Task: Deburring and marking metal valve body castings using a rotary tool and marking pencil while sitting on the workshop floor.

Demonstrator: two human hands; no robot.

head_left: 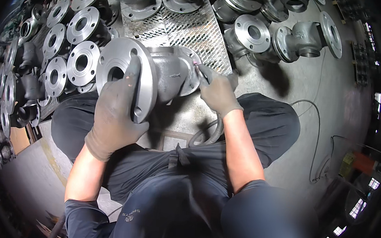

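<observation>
A grey cast-metal valve body [167,74] with round flanges at both ends lies on its side in front of me. My left hand [115,110], in a grey-brown glove, grips the large machined flange [147,85] at its left end, with fingers over the face near the bore. My right hand [222,94], gloved too, is closed around a slim die grinder [202,70] with a small pink tip. That tip is at the right-hand flange [188,71]; whether it touches I cannot tell. A ribbed hose [219,129] runs down from beneath my right hand.
A perforated metal plate [198,29] lies beyond the valve body. Several flanged castings [82,62] are stacked at left, and more [252,33] stand at far right. A thin cable [317,125] curves over the concrete floor [288,141]. My bent knees flank the work.
</observation>
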